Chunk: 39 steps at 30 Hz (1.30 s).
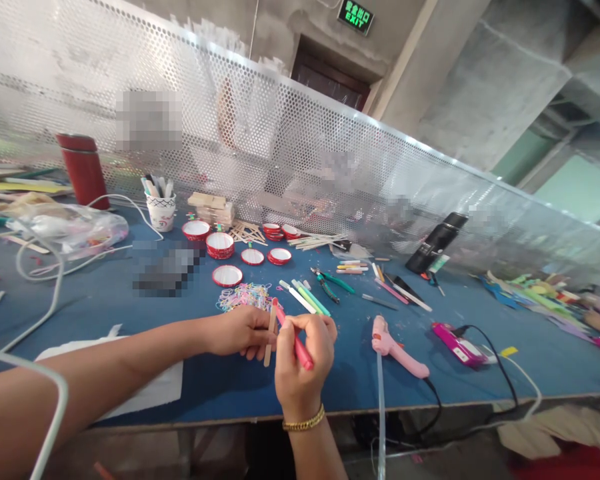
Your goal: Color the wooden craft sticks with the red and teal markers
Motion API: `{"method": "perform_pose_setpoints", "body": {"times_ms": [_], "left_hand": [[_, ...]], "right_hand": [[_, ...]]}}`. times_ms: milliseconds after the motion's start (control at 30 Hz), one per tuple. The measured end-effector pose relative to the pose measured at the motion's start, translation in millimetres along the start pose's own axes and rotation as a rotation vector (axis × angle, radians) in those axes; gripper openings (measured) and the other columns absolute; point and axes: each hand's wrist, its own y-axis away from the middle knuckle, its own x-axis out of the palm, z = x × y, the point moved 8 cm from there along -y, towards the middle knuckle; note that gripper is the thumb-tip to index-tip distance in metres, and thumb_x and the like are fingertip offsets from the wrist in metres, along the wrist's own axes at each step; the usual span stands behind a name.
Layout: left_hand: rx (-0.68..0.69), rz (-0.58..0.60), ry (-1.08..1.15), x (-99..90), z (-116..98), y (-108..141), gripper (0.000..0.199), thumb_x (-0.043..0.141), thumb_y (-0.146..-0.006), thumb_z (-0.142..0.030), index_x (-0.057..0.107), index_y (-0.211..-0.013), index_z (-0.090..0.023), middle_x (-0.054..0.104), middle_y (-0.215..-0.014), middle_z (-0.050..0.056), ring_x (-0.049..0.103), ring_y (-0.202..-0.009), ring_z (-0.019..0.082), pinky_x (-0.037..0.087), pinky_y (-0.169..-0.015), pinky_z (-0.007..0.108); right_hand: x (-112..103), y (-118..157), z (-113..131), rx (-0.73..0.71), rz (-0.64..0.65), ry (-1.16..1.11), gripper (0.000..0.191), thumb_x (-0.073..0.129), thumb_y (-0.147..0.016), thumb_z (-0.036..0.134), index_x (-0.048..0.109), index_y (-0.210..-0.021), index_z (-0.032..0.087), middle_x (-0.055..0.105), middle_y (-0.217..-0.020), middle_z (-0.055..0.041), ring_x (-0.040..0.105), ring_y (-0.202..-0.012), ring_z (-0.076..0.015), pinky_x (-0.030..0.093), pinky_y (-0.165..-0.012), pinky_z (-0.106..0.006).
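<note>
While the left hand (247, 330) pinches 1 wooden stick (271, 327), the right hand (310, 357) grips 1 pink marker (302, 353), its tip by the stick's red end.

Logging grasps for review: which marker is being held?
The pinkish-red marker, in the right hand; the green markers lie on the table.

Near centre: flat pale wooden stick (272, 319) looks bare and matt; slim pink plastic marker (302, 352) is smooth. Near right: pink pistol-shaped plastic glue gun (403, 358), smooth. Far: silver perforated metal screen (300, 133), shiny. Far left: rumpled clear plastic bag (87, 230), glossy. Flat blue tabletop (353, 380) reads matt.
</note>
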Motion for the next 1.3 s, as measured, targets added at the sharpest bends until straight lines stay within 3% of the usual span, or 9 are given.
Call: {"method": "perform_pose_setpoints", "body": {"times_ms": [300,800,1300], "left_hand": [[-0.013,-0.007,0.0,-0.3,1.6,-0.4,0.032,0.055,-0.087,-0.044,0.054,-0.072,-0.016,0.057,-0.06,-0.002,0.05,-0.049,0.008,0.039,-0.046,0.019],[-0.016,-0.011,0.01,-0.6,1.9,0.6,0.037,0.056,-0.087,-0.05,0.055,-0.072,-0.016,0.058,-0.061,-0.002,0.05,-0.049,0.008,0.039,-0.046,0.018],[-0.002,-0.005,0.005,-0.2,1.0,0.1,0.032,0.054,-0.088,-0.044,0.053,-0.072,-0.017,0.057,-0.06,-0.002,0.05,-0.049,0.008,0.039,-0.046,0.018]], "right_hand": [[1.4,0.7,-0.9,-0.004,0.003,-0.002,0.011,0.053,-0.088,0.02,0.056,-0.078,0.021,0.058,-0.07,0.0022,0.053,-0.07,-0.0149,0.04,-0.084,-0.036],[-1.5,0.7,-1.8,0.001,-0.037,-0.008,0.008,0.054,-0.087,0.018,0.056,-0.08,0.021,0.058,-0.071,0.002,0.053,-0.071,-0.0147,0.04,-0.083,-0.035],[2.1,0.7,1.1,-0.018,0.01,-0.02,0.01,0.053,-0.088,0.019,0.056,-0.078,0.02,0.058,-0.07,0.0021,0.052,-0.071,-0.0144,0.041,-0.084,-0.036]]}}
